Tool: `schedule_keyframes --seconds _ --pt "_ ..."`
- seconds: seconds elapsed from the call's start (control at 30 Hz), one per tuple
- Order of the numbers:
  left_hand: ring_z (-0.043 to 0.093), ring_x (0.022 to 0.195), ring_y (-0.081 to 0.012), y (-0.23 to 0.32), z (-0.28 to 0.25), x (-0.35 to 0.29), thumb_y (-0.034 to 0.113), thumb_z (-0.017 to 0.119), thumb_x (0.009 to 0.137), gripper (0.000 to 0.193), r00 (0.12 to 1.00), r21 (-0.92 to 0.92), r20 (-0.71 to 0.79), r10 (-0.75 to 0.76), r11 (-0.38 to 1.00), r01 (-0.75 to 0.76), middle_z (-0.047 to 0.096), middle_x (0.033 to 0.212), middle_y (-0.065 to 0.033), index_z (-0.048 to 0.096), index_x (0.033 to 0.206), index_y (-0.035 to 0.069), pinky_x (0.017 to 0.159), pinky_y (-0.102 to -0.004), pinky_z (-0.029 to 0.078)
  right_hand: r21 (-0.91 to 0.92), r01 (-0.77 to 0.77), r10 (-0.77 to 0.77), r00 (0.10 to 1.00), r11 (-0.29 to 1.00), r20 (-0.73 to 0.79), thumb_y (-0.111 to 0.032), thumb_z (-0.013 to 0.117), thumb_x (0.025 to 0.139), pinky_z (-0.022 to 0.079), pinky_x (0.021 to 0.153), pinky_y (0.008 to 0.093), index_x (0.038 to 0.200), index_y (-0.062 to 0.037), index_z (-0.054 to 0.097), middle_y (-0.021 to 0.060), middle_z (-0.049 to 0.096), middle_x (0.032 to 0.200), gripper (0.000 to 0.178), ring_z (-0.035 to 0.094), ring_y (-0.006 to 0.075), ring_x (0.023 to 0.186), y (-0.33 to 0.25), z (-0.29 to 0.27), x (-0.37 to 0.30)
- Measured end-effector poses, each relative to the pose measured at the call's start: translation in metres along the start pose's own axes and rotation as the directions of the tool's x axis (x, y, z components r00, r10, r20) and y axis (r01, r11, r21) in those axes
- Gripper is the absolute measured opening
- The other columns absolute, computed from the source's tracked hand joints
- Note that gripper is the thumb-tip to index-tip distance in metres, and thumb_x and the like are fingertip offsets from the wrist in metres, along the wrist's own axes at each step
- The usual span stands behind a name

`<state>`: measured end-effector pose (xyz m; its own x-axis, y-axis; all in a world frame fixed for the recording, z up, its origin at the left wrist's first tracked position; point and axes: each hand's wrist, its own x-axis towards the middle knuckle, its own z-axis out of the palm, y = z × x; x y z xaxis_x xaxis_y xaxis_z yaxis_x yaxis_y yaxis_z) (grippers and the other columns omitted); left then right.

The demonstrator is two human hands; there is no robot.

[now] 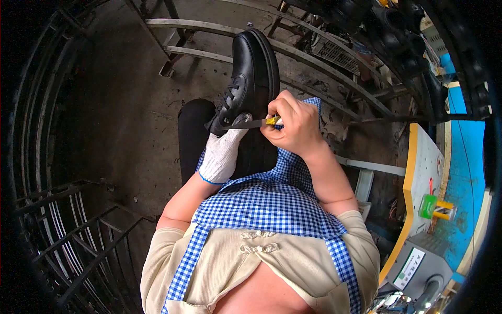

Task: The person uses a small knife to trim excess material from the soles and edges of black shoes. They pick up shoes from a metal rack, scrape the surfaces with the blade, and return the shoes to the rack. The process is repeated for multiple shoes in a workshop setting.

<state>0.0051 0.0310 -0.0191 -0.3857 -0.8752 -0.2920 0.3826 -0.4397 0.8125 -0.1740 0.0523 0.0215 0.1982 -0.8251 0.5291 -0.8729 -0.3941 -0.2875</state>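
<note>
Black lace-up shoe (243, 60) held over the lap, toe pointing away from the wearer, sole turned to the right. The left hand (219, 157), in a white knitted glove, is clamped on the shoe's heel end; its fingers are partly hidden. The bare right hand (297, 125), just right of the shoe's heel and apart from the left, is closed on the yellow handle of a flat-bladed hand tool (247, 125). The blade crosses the heel end leftward; contact with the leather cannot be told. Left of the shoe: a black-trousered knee (192, 125). Nearer the wearer than the shoe: a blue-and-white gingham apron (261, 206). Beyond its toe: a metal rail (183, 23). Well to its right: a blue-topped table (466, 157).
</note>
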Motion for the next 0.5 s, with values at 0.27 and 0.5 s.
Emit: schedule_keyframes --seconds 0.27,0.5 --pt "0.058 0.100 -0.0111 0.000 0.001 -0.001 0.009 0.066 0.091 0.029 0.999 0.006 0.037 -0.001 1.000 0.000 0.064 0.111 -0.0029 0.062 0.120 0.005 0.089 -0.0262 0.047 0.040 0.028 -0.024 0.995 0.999 -0.101 -0.007 0.073 0.059 0.044 0.046 0.0320 0.077 -0.0081 0.053 0.0059 0.054 0.071 0.028 0.056 0.0224 0.051 0.002 0.002 -0.003" --pt "0.059 0.099 -0.0121 0.006 0.003 -0.002 0.015 0.064 0.093 0.031 0.996 0.052 0.050 -0.081 0.996 0.078 0.064 0.111 -0.0040 0.061 0.122 0.006 0.087 -0.0267 0.048 0.064 0.033 -0.026 0.994 0.997 -0.108 -0.008 0.076 0.059 0.044 0.046 0.0318 0.078 -0.0084 0.053 0.0056 0.054 0.070 0.030 0.056 0.0222 0.051 0.003 0.002 -0.009"
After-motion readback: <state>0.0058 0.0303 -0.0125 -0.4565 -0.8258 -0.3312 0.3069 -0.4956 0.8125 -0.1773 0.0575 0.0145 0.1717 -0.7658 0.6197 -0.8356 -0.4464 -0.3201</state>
